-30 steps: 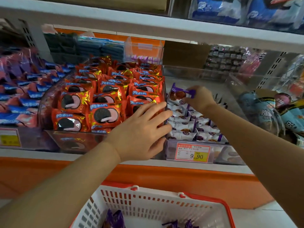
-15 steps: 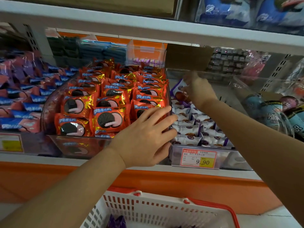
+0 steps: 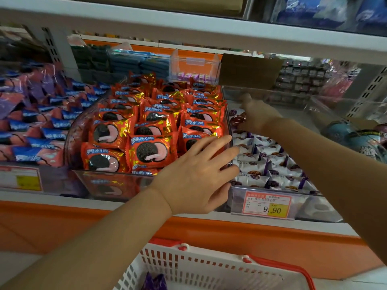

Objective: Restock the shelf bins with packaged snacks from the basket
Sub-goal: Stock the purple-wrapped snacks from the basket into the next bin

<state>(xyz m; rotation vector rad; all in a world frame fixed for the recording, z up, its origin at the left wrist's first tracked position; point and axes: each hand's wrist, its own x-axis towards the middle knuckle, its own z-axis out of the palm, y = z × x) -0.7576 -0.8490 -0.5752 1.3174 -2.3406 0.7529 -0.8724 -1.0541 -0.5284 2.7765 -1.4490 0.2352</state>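
Deeper into the clear plastic shelf bin (image 3: 318, 206) goes the right hand (image 3: 258, 117), gripping a purple-and-white foil snack packet (image 3: 236, 120) at the back row. The left hand (image 3: 196, 174) lies flat, fingers straight, against the bin's side wall. The packet looks light, crinkly and crushable; hold its edge.

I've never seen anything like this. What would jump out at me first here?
The clear bin in the middle, packed with shiny red-orange cookie packets, catches the eye first. Just right of it, the right hand holds a purple-and-white packet at the back of the neighbouring bin, while the left hand rests flat against the clear bin's side.
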